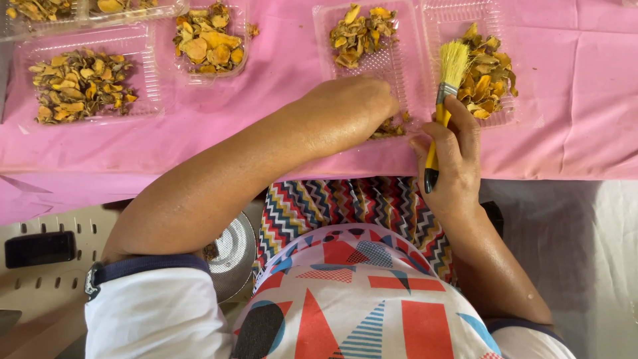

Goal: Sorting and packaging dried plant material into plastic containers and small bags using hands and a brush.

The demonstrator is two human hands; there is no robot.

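Wrapped around the yellow-and-black handle of a paintbrush, the right hand sat at centre right of the frame, fingers closed firmly on the handle and the pale yellow bristles pointing up toward the top edge. Just left of it, the left hand rested knuckles-up on the pink cloth; its fingertips were curled under and hidden, so whether they pinched anything could not be told, though a small heap of dried yellow-brown slices lay right at them, probably touching.

Lower in the frame were a patterned apron and, at lower left, a round metal strainer beside a beige slotted crate.

Beyond the hands, the left hand overlapped the near edge of a clear plastic tray, which held a mound of dried slices at its far end. The brush bristles lay over the neighbouring clear tray at upper right, touching its pile of slices. Further left, toward the upper left, stood two more clear trays of the same dried pieces, one near the top centre and one at far left.
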